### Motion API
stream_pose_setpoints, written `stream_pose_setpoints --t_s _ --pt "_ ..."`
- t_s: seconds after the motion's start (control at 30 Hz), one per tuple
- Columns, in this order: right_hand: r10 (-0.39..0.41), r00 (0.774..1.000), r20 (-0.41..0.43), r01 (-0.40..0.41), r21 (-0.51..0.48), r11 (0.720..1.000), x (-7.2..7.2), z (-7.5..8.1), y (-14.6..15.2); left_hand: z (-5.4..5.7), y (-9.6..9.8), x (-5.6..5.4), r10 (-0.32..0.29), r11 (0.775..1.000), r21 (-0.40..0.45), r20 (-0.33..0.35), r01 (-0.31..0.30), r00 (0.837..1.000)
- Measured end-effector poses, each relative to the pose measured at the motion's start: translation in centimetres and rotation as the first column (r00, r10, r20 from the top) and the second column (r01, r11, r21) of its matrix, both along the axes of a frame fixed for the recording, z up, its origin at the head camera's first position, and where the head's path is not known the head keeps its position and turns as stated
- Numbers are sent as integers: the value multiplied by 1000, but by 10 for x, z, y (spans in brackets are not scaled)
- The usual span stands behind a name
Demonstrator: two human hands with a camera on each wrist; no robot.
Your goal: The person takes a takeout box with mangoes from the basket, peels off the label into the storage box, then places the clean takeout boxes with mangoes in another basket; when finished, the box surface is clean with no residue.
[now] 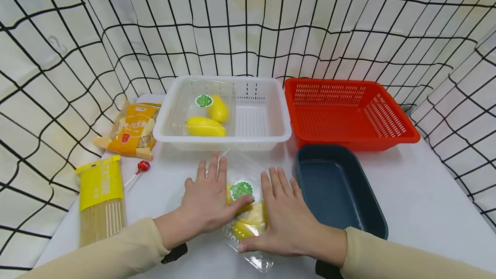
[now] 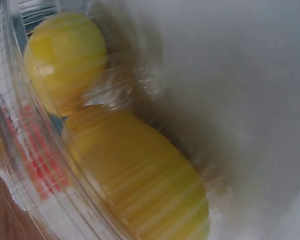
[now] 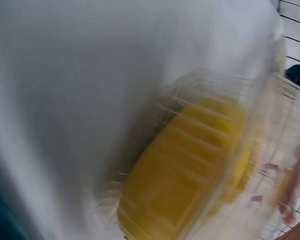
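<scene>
A clear plastic clamshell box [image 1: 259, 261] with a round green label [image 1: 241, 188] lies on the table in front of me. Yellow fruits show through its plastic, including one [image 1: 243, 229] near the close end. My left hand [image 1: 207, 201] rests on the box's left side, fingers straight and thumb reaching over the lid. On the other side my right hand [image 1: 288, 223] presses flat, its fingers extended too. The left wrist view gives a long yellow fruit [image 2: 135, 170] and a rounder one [image 2: 65, 60] behind ribbed plastic. Another angle of a fruit [image 3: 175, 175] appears in the right wrist view.
Behind the box stands a white basket [image 1: 259, 140] holding a similar clear box with yellow fruits [image 1: 205, 126]. A red basket [image 1: 348, 141] and dark blue tray [image 1: 329, 175] are at right. Left are a grain bag [image 1: 135, 128], lollipop [image 1: 143, 166] and noodle pack [image 1: 101, 197]. Black wire mesh [image 1: 248, 25] surrounds the table.
</scene>
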State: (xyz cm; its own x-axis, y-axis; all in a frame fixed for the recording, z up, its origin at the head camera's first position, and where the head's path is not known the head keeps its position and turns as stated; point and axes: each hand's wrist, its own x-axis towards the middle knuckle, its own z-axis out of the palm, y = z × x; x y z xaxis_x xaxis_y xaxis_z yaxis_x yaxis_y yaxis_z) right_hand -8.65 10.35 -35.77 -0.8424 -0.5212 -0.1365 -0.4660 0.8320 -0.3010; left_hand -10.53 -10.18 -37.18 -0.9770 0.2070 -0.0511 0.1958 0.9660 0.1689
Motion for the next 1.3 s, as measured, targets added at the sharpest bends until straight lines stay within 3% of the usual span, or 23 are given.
stream_pose_setpoints --t_s 0.23,0.43,0.63,0.77,0.9,1.1,1.3 --pt "52 999 -1 -52 80 995 -9 2 -3 7 -2 -1 -9 999 34 58 7 998" --pt "59 996 67 -66 120 991 -21 9 0 13 -17 -3 -147 987 79 76 141 986" --pt "116 985 125 -128 95 987 -34 11 8 18 -31 -6 -287 957 80 96 280 953" --pt "176 971 164 -191 78 978 -45 13 14 20 -36 -7 -347 938 65 101 342 932" --pt "242 951 191 -257 54 965 -57 13 19 21 -39 -8 -374 927 51 111 371 921" --pt "335 919 210 -350 37 936 -75 14 25 21 -39 -10 -381 925 41 117 379 917" --pt "376 903 207 -389 22 921 -80 15 31 15 -37 -11 -390 921 28 83 389 917"
